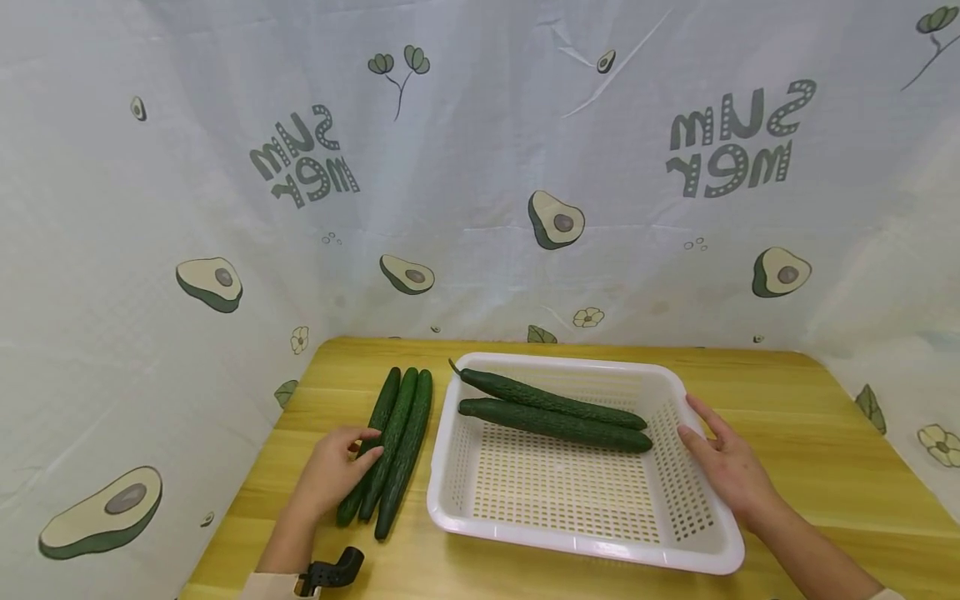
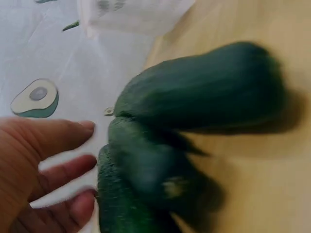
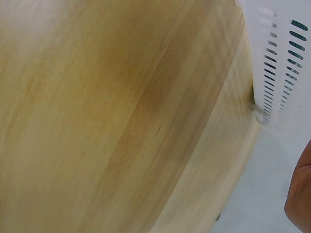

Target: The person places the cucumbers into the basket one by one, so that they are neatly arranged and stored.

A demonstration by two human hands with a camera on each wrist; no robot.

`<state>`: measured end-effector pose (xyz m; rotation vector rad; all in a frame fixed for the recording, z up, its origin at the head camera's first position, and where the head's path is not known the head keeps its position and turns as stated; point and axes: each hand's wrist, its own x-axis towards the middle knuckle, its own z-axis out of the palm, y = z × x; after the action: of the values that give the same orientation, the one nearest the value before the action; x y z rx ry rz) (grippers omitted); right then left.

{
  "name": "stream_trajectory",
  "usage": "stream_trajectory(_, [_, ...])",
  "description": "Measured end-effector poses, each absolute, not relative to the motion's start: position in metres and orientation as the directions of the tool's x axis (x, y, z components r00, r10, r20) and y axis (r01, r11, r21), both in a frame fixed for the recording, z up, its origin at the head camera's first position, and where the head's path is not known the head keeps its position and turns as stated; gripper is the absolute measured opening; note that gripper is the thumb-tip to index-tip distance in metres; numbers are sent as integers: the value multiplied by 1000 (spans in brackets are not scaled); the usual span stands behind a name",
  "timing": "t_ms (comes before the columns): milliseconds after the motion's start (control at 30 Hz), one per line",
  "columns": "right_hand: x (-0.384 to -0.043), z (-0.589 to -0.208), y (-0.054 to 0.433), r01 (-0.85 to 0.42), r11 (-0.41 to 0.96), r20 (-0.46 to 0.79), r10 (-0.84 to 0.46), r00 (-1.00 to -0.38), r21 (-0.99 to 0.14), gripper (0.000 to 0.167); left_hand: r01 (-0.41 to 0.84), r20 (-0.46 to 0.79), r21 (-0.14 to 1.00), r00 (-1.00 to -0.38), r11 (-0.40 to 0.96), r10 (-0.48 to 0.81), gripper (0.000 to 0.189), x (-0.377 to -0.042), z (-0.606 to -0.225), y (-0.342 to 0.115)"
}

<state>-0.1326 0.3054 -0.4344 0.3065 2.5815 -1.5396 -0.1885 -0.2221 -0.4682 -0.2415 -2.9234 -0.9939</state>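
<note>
Three dark green cucumbers [image 1: 408, 458] lie side by side on the table, left of a white slotted plastic basket [image 1: 562, 545]. Over their left side is my left hand [image 1: 336, 468], thumb and fingers apart and loosely bent. In the left wrist view its fingertips come close to the cucumbers [image 2: 204, 92]; whether they touch is unclear. My right hand [image 1: 731, 471] holds the basket's right rim, thumb over the edge. Two more cucumbers, an upper one [image 1: 536, 395] with a stem and a lower one [image 1: 555, 423], lie across the basket's far part.
The wooden table [image 1: 810, 467] extends right of the basket. A white curtain [image 1: 480, 167] printed with avocados hangs behind and beside the table. A black strap mount [image 1: 336, 571] sits at my left wrist.
</note>
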Motion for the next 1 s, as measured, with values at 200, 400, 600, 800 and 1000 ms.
stream_trajectory(200, [-133, -434, 307, 235, 469, -203, 118, -972, -852, 75, 156, 104, 593, -988, 790, 117, 33, -186, -471, -219])
stream_trajectory(400, [-133, -434, 307, 248, 461, -215, 124, -969, -852, 75, 105, 39, 578, -994, 809, 100, 42, -182, -472, -221])
stream_trajectory(600, [-132, -433, 306, 242, 463, -208, 124, -970, -852, 75, 74, -11, 547, -995, 834, 96, 48, -178, -469, -219])
stream_trajectory(800, [-132, -433, 306, 247, 471, -212, 128, -969, -846, 75, 28, -73, 564, -994, 825, 84, 52, -177, -467, -219])
stream_trajectory(1000, [-133, -434, 305, 250, 461, -216, 126, -968, -851, 75, -13, -111, 635, -991, 773, 75, 56, -178, -466, -224])
